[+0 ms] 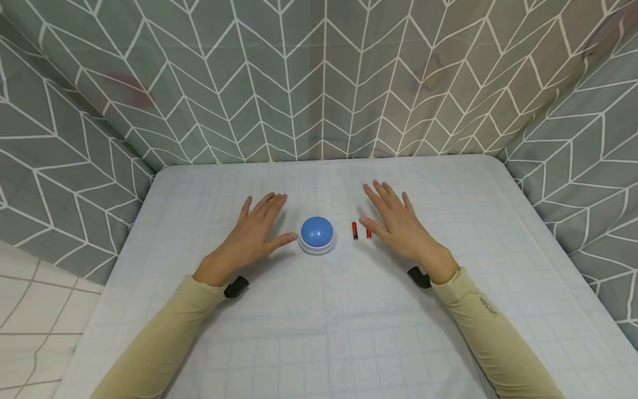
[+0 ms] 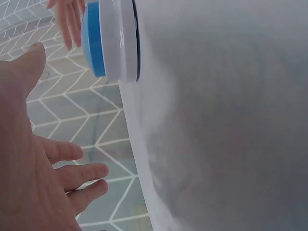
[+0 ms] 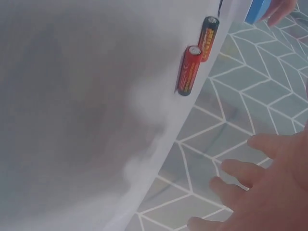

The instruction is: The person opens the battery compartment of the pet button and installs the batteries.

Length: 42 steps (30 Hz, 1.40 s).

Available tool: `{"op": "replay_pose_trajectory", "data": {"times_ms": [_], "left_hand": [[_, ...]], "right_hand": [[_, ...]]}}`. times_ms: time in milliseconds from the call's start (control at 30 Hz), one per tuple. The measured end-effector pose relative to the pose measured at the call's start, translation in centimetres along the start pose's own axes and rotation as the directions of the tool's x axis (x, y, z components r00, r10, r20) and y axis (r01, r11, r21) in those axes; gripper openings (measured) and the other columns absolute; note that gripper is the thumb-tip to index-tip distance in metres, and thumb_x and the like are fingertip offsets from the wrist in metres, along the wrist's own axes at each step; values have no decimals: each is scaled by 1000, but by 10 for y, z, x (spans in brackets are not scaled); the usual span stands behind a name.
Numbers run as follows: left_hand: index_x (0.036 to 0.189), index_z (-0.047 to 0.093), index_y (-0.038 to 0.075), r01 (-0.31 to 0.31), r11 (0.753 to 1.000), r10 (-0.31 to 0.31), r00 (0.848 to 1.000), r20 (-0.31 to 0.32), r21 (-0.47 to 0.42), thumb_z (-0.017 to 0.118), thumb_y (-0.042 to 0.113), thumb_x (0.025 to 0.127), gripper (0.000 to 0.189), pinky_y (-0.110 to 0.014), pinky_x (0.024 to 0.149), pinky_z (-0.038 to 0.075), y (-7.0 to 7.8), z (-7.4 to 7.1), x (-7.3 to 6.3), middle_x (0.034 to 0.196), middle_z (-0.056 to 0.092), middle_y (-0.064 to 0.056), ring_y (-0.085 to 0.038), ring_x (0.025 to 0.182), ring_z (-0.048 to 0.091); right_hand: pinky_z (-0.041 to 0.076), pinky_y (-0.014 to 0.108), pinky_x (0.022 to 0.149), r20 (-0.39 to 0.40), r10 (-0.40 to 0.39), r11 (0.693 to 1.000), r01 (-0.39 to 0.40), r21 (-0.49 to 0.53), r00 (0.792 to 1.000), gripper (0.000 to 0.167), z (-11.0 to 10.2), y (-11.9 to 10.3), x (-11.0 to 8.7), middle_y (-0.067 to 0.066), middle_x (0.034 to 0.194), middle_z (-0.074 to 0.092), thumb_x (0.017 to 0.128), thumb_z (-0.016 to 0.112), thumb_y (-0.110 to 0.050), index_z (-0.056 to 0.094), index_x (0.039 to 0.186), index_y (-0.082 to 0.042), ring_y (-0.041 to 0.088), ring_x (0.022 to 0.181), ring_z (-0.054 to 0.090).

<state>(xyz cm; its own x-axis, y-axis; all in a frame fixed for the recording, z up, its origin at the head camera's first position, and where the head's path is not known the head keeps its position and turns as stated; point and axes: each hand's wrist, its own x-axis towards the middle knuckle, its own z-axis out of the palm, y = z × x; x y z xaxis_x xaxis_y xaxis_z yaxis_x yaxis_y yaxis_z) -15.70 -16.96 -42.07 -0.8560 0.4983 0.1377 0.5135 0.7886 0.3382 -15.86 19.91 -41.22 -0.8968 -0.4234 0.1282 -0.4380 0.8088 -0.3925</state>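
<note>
A round push-button light with a blue dome (image 1: pixel 317 231) and white base sits on the table between the hands. Left of it, my left hand (image 1: pixel 256 227) is held with fingers spread, its thumb close to the base; whether they touch I cannot tell. My right hand (image 1: pixel 396 221) hovers with spread fingers over the table on the other side. Two red and black batteries lie near its thumb: one battery (image 1: pixel 355 230) in full sight, the other battery (image 1: pixel 369 233) partly covered by the hand. In the right wrist view the nearer battery (image 3: pixel 189 71) overlaps the farther one. Both hands hold nothing.
A white, faintly gridded cover (image 1: pixel 319 343) lies over the table. Grey curtains with white zigzag lines (image 1: pixel 319 83) hang behind and at both sides. White floor tiles (image 1: pixel 40 316) show at the lower left. Black wrist straps (image 1: pixel 236 287) sit at the sleeves.
</note>
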Motion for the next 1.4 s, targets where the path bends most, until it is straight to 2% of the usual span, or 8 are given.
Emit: {"op": "replay_pose_trajectory", "data": {"times_ms": [333,533,833,1167,1400], "left_hand": [[166,27,8,-47,999,47,999,-6,7,68,59,98,94,-69,127,5,9,6,1,167,37,-20,-36,161,24],[165,29,7,-71,997,71,997,-5,19,68,60,97,94,-70,127,8,14,8,0,167,38,-20,-36,160,26],[165,30,7,-98,994,98,995,-3,43,67,63,96,96,-71,126,12,19,13,-2,167,39,-18,-37,159,28],[165,31,10,-115,993,113,993,38,36,66,66,95,96,-71,126,13,28,19,-3,167,40,-15,-37,159,30],[165,31,11,-109,994,107,990,91,18,63,68,96,96,-68,129,10,36,22,-7,169,37,-14,-34,160,27]], "right_hand": [[9,75,124,-4,-42,999,42,-30,999,75,2,-9,3,15,175,19,109,50,-52,19,170,-21,37,163,13],[8,73,125,5,-49,998,49,-25,999,78,6,-14,5,11,176,18,107,53,-56,19,170,-24,34,164,12],[10,72,126,33,-51,998,52,-27,998,82,14,-21,5,12,176,20,105,54,-60,20,170,-23,34,164,13],[7,70,127,73,-59,998,61,-33,996,82,20,-27,1,10,177,17,105,51,-63,18,170,-25,31,165,9],[7,70,127,98,-72,996,77,-51,993,80,26,-35,-1,10,176,18,106,48,-65,20,170,-24,30,165,8]]}}
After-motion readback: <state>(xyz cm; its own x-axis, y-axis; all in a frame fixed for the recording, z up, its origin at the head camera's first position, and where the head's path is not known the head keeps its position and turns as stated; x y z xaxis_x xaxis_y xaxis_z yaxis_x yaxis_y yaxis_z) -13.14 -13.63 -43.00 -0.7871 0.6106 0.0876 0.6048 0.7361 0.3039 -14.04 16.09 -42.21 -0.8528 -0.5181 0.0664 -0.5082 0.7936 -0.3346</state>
